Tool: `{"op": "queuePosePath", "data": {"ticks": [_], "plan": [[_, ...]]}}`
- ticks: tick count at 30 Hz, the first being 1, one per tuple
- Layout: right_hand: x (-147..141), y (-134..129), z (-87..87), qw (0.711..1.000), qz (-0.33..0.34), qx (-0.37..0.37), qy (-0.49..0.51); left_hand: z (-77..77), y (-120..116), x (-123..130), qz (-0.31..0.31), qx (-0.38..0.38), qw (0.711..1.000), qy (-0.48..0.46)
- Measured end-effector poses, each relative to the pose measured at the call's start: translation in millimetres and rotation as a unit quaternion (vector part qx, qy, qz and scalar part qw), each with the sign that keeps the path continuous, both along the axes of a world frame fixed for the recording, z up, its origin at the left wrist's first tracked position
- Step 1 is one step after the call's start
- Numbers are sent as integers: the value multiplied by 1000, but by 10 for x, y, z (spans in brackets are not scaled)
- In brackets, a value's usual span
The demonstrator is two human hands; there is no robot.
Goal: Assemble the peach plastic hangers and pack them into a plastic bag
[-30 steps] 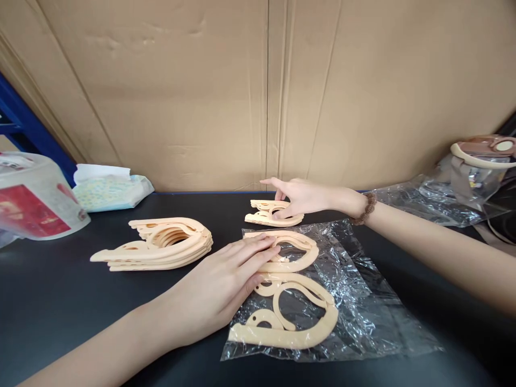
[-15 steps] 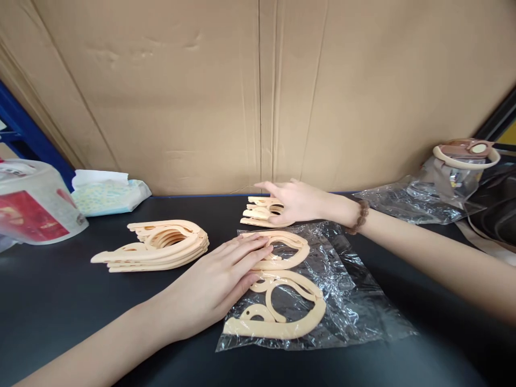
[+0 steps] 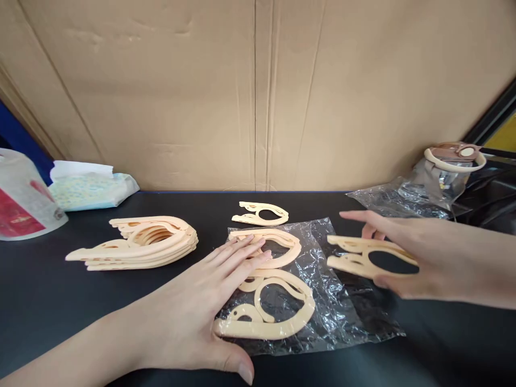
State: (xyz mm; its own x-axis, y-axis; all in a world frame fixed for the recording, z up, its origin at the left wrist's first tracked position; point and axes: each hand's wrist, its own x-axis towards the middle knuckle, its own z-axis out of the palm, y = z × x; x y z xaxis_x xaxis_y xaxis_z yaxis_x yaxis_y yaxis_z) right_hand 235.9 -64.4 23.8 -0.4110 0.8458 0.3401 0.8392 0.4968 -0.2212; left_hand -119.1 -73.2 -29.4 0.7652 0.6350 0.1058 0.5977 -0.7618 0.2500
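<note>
My right hand [image 3: 431, 258] grips a folded beige plastic clothes hanger [image 3: 350, 264] by its rounded end, thumb below and the forefinger stretched out. It holds this hanger beside the right part of a clear plastic bag [image 3: 342, 306]. Flat on the bag rests my left hand [image 3: 189, 312], its fingers stretched and thumb spread. Inside the bag lie two folded hangers, a near one [image 3: 278, 330] and a far one [image 3: 296, 244] partly covered by my left fingers. Behind the bag lies another folded hanger [image 3: 268, 206].
A stack of folded hangers [image 3: 161, 253] sits left of the bag on the black table [image 3: 36, 301]. At the back left are a tissue pack [image 3: 94, 188] and a white-and-red roll [image 3: 28, 199]. Crumpled plastic [image 3: 374, 199] and a drink bottle [image 3: 453, 166] stand back right. Cardboard [image 3: 193, 97] rises behind.
My right hand has moved from the hangers at the back towards the right and nearer me, taking a hanger along. One hanger stays there. My left thumb has spread away from the fingers.
</note>
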Motion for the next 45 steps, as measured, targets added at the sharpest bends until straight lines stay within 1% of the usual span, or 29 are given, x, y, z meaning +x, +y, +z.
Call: {"op": "queuePosePath", "data": {"ticks": [2, 3, 5, 7, 9, 11, 13, 14, 16, 20, 23, 27, 29, 31, 34, 36, 38, 41, 45], "plan": [[-29, -91, -79, 996, 29, -45, -72, -1, -9, 11, -3, 2, 1000, 3], [-51, -123, -103, 993, 41, -56, -100, -3, -15, 16, 0, 8, 1000, -3], [-77, -154, -123, 989, 64, -67, -120, -10, -29, 26, 7, 23, 999, -22], [-57, -144, -124, 987, 78, -86, -114, -15, -36, 28, 10, 31, 999, -32], [8, -96, -130, 987, 65, -94, -112, -16, -35, 23, -5, 31, 999, -21], [83, -31, -150, 991, 25, -62, -117, -15, -29, 17, -19, 30, 999, -8], [127, 19, -179, 991, -10, -34, -131, -18, -26, 16, -13, 33, 999, -8], [130, 30, -192, 990, -14, -33, -139, -21, -26, 17, -5, 36, 999, -12], [97, 17, -206, 989, 5, -44, -145, -29, -27, 24, 0, 39, 999, -12], [-76, -89, -183, 990, 83, -45, -109, -49, -31, 38, 3, 42, 999, -27], [-246, -142, -183, 988, 125, -60, -65, -66, -36, 46, 9, 44, 998, -49], [-462, -139, -271, 979, 160, -122, -14, -67, -43, 62, 8, 41, 998, -50], [-515, -129, -316, 972, 175, -156, 12, -52, -44, 71, 8, 42, 998, -47], [-496, -121, -337, 968, 171, -181, 14, -37, -42, 75, 8, 46, 998, -42], [-348, -99, -325, 968, 137, -208, -19, -34, -35, 65, 0, 46, 998, -41], [-237, -72, -312, 972, 109, -207, -31, -49, -33, 53, -3, 42, 998, -42], [-186, -48, -308, 974, 94, -207, -28, -65, -36, 47, 5, 39, 998, -41], [-268, -54, -328, 975, 95, -200, 5, -72, -41, 54, 16, 38, 998, -42], [-482, -122, -396, 971, 123, -193, 63, -48, -39, 74, 6, 38, 998, -46]]}}
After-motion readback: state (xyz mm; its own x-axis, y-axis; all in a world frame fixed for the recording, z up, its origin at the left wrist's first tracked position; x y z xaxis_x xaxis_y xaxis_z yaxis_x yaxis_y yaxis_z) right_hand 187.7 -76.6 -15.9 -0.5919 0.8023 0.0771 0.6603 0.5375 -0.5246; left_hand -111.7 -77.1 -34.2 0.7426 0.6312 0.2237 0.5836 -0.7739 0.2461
